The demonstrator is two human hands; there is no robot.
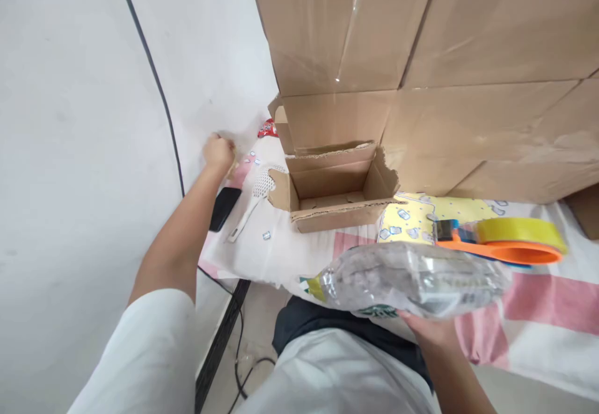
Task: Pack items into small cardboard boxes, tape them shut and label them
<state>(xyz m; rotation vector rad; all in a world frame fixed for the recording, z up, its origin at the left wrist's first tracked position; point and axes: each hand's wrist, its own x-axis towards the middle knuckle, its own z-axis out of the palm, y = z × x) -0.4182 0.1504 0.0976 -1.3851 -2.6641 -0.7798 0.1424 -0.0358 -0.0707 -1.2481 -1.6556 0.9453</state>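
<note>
- The right hand (433,333) is nearest the camera, palm up under a clear plastic bag (412,280) of packed goods, fingers curled onto its underside. The bag is long and sticks out to both sides of the hand, so it looks ready to tip or slide off, and the slick film would not help.
- The bag hangs over the near edge of the desk (538,314), above the lap. If it slips, it probably lands on the lap or the floor, not on the desk's patterned cloth.
- Just beyond the bag lies an orange tape dispenser (500,245) with a yellow roll. A swing of the bag could knock it, and its cutting edge might snag the film.
- Further on, an open cardboard box (334,192) lies with torn, ragged flaps. The bag looks wide for the opening, so it could catch on the flaps or push the light box back.
- To the left of the box, a white slotted scoop (255,198) and a black phone (224,208) sit near the desk's left edge. A shoved box or a moving arm could send the phone off.
- The left hand (218,152) is farthest, stretched to the far corner by the wall and closed in a fist; what it grips cannot be told. With that arm fully out, the bag rests on one hand alone.
- Stacked cartons (421,58) stand behind and could shift if the box is pushed hard.
</note>
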